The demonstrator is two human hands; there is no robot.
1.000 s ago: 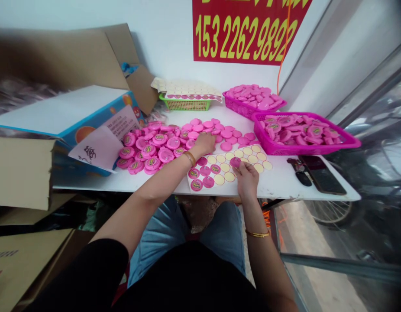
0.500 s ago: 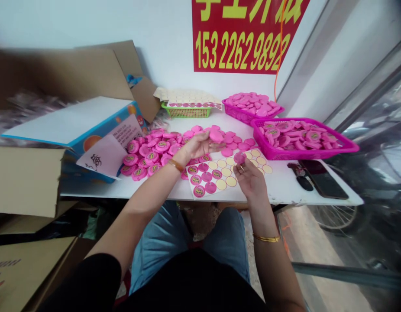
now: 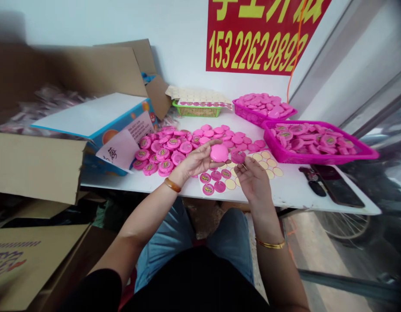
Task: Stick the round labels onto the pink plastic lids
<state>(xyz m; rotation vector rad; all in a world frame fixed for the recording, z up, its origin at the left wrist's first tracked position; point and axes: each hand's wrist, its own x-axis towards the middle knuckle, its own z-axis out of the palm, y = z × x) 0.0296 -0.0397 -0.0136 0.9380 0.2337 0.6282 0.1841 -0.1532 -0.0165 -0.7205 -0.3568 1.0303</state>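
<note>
Your two hands are apart, just above the table. Your left hand (image 3: 195, 161) cradles one smooth pink disc (image 3: 219, 153) on its open palm. Your right hand (image 3: 252, 181) pinches one round pink sticker (image 3: 238, 156) in its fingertips. Below them lies one sticker sheet (image 3: 216, 184), with printed pink labels and cream circles. Loose discs (image 3: 168, 149), too many to count, spread across the white table (image 3: 294, 195). Beyond sit two plastic mesh baskets of pink discs, the near basket (image 3: 317, 159) and the far basket (image 3: 249, 117), plus one green basket (image 3: 197, 112) under stacked sheets. One phone (image 3: 337, 185) lies at right; a cardboard box (image 3: 34, 167) stands at left, and one red sign (image 3: 259, 39) hangs on the wall.
</note>
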